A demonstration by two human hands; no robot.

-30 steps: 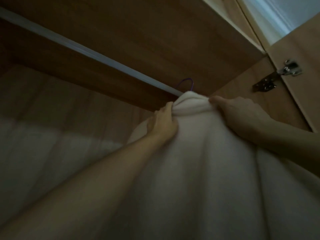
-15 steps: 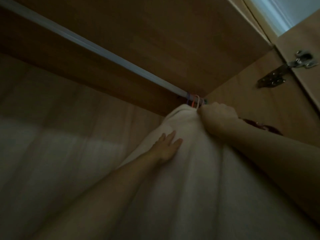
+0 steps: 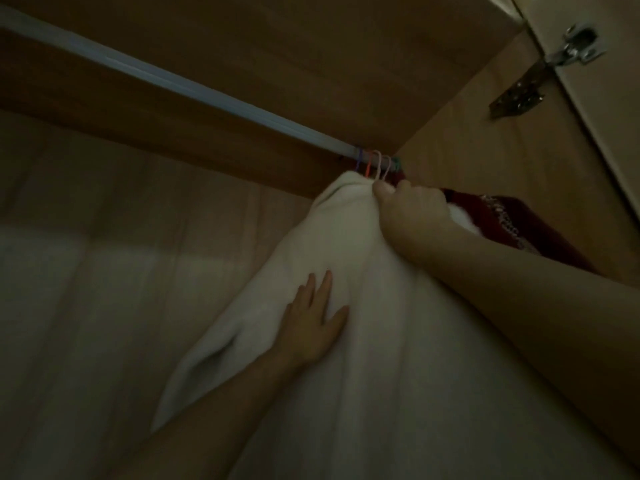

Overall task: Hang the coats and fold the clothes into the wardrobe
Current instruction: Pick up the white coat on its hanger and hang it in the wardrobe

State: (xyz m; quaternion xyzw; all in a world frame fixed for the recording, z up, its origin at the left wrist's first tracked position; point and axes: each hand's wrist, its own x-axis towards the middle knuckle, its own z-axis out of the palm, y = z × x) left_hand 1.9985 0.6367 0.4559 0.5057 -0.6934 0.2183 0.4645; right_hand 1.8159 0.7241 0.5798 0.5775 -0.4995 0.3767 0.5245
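A white fleecy coat [image 3: 363, 341] hangs inside the dim wardrobe from the pale rail [image 3: 173, 81], at the rail's right end. Several coloured hanger hooks [image 3: 375, 162] sit bunched on the rail just above its collar. My right hand [image 3: 412, 211] is closed on the coat's top by the collar. My left hand [image 3: 313, 320] lies flat on the coat's front, fingers spread, holding nothing. Behind my right hand a dark red garment [image 3: 512, 226] with a pale pattern hangs against the side wall.
The wooden top panel [image 3: 311, 46] is close above the rail. The wardrobe's right side wall [image 3: 485, 157] carries a metal hinge [image 3: 540, 74] joining the open door [image 3: 609, 140]. The back panel [image 3: 121, 254] stretches to the left, with bare rail along it.
The coat's hanger went onto the rail and slid right among the other hooks. My left hand let go of the collar and dropped flat onto the coat's front.
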